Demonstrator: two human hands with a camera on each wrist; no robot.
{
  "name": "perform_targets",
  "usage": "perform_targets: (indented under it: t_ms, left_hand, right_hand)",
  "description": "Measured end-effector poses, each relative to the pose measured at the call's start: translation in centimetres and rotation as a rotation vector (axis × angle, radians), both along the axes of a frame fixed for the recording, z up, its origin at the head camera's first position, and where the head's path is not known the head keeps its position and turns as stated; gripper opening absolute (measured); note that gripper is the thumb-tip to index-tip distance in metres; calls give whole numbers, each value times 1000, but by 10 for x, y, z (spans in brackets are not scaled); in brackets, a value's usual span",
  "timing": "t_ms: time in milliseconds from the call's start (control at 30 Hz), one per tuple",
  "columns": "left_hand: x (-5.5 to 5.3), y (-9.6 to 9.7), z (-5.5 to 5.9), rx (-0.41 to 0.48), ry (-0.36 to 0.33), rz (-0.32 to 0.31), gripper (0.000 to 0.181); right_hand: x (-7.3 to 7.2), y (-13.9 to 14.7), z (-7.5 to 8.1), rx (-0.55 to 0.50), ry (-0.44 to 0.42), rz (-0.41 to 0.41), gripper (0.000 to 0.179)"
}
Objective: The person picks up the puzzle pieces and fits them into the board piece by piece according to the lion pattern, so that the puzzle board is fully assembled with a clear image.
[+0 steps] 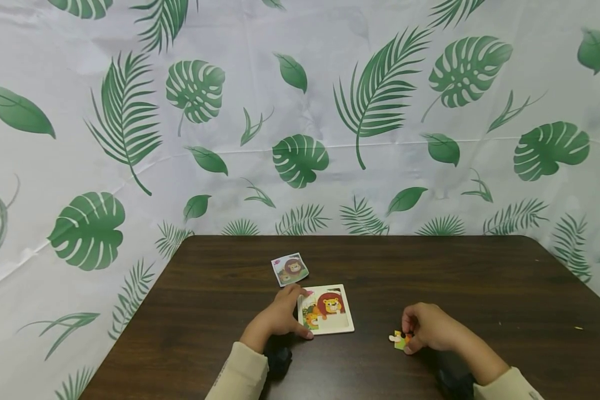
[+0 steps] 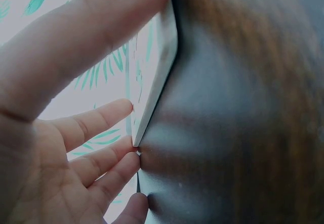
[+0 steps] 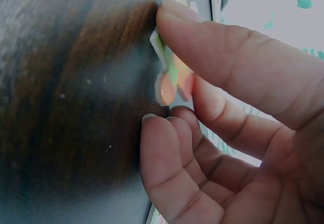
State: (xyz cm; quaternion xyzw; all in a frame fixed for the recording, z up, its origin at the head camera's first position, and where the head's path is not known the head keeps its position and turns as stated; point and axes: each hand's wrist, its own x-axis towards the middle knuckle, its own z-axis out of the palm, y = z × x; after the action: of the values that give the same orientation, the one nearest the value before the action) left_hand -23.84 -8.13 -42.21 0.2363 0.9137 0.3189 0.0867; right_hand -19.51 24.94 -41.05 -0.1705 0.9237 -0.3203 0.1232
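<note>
A square wooden puzzle board with lion picture pieces lies on the table, bare wood showing at its lower right. My left hand rests at the board's left side, thumb at the near edge and fingertips toward the far corner. In the left wrist view, those fingers are fairly straight and touch the board's rim. To the right of the board, my right hand pinches a small green and orange puzzle piece between thumb and fingers. The right wrist view shows this piece tilted on edge, close to the tabletop.
Behind the board lies a small picture card with a lion on it. The dark wooden table reaches back to a white cloth printed with green leaves. A black wrist strap sits below the left hand.
</note>
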Motion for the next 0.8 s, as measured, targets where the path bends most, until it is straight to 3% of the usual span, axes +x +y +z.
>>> perform_targets:
  t_ms: [500,800]
  left_hand:
    - [0,0,1,1,-10,6,76]
    - [-1,0,0,-6,-10,7,77]
  right_hand:
    - [-7,-2,-5,-102,53,60,31]
    - [-11,-13,-1,-244,-6,71,26]
